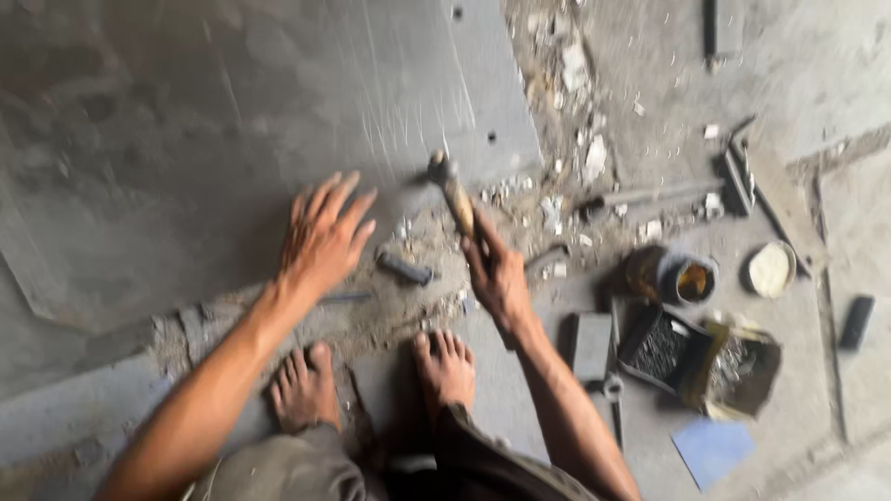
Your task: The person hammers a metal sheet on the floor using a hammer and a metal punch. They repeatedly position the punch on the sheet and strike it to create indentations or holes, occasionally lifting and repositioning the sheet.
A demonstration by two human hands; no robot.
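Currently, a wooden-handled hammer (454,197) is gripped in the right hand (497,274), its head at the metal sheet's (232,139) lower edge. Left hand (323,237) is spread, empty, on the sheet. A short dark bolt (405,269) lies between the hands; open tins (691,280) and rubble are noted rightward.

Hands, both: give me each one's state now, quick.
Left hand: open, fingers spread, holding nothing, over the grey sheet.
Right hand: closed around the hammer handle.

Dim flat daylight, soft shadows, heavy motion blur (whole frame)
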